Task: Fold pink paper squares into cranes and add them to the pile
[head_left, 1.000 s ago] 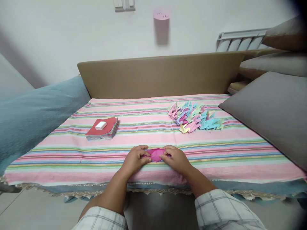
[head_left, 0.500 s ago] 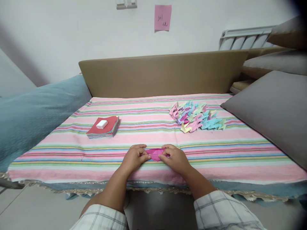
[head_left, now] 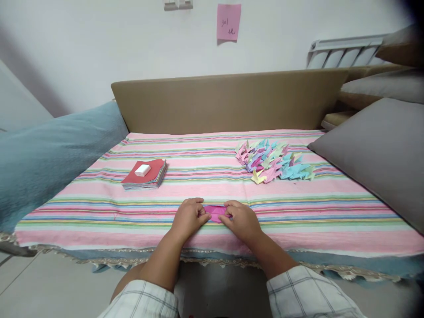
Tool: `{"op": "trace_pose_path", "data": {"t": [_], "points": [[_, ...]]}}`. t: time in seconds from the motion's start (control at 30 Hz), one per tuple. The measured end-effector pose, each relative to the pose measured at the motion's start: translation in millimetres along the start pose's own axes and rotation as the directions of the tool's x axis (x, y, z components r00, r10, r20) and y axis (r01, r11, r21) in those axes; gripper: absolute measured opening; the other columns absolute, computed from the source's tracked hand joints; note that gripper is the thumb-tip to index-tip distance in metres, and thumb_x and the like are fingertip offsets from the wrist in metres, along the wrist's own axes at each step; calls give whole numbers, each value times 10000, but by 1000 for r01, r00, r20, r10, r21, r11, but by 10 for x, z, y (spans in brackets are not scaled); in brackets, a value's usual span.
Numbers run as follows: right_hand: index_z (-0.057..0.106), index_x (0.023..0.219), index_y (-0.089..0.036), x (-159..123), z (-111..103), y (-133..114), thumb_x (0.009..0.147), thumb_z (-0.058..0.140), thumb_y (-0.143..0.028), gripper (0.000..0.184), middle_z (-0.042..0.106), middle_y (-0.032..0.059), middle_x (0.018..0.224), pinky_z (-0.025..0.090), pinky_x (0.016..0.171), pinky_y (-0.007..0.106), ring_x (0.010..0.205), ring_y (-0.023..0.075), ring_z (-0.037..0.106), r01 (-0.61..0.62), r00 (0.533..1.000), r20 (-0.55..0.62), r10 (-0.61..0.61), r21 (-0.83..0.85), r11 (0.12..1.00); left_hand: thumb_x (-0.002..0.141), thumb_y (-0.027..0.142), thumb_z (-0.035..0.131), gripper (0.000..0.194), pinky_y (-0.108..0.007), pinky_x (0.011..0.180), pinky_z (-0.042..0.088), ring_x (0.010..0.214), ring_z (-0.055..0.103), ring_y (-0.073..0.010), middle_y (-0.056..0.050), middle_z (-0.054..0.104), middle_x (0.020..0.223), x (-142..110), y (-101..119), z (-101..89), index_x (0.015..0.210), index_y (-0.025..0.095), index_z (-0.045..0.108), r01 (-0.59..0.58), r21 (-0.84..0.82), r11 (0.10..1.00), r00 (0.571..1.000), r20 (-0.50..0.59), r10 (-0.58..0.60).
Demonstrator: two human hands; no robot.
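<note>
A folded sheet of magenta origami paper (head_left: 216, 213) lies near the front edge of the striped cloth. My left hand (head_left: 190, 217) pinches its left end between thumb and fingers. At the other end, my right hand (head_left: 242, 221) grips the paper the same way. Creases run across the part that shows between the hands; both ends are hidden by my fingers. Beyond my right hand sits a cluster of folded paper cranes (head_left: 271, 162) in pink, blue, green, purple and yellow.
To the left stands a stack of coloured paper (head_left: 132, 177), red on top, with a white block (head_left: 143, 170) on it. A blue cushion (head_left: 66, 154) borders the left side, a grey cushion (head_left: 377, 159) the right. Behind rises a brown backrest (head_left: 225, 104).
The view has shifted slightly. My left thumb and fingers have moved a little along the magenta paper's left end, and less of that end shows. My right hand keeps its hold.
</note>
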State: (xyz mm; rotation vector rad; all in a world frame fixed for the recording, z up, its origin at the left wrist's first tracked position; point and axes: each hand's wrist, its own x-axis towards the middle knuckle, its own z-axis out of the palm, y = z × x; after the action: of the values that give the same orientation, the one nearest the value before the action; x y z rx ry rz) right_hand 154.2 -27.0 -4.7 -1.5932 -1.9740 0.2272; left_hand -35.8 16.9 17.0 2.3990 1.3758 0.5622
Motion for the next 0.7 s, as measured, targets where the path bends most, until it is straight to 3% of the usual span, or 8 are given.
{"op": "trace_pose_path", "data": {"t": [0.2, 0.7], "points": [[598, 622, -190, -1, -16, -25, 797, 611, -306, 210, 672, 46, 1001, 420, 785, 295, 900, 190, 607, 2, 999, 34, 0, -55, 998, 715, 296, 671, 163, -377, 886, 424, 1059, 560, -252, -80, 670, 1015, -15, 24, 0, 600, 187, 632, -7, 86, 996, 1000, -3, 7], [575, 592, -190, 11, -30, -29, 802, 612, -318, 249, 671, 42, 902, 385, 734, 286, 828, 184, 590, -16, 998, 65, 22, -87, 996, 724, 394, 662, 217, -413, 926, 397, 1117, 516, -266, -76, 642, 1103, -42, -150, -27, 618, 205, 680, 74, 102, 992, 995, -69, -67]]}}
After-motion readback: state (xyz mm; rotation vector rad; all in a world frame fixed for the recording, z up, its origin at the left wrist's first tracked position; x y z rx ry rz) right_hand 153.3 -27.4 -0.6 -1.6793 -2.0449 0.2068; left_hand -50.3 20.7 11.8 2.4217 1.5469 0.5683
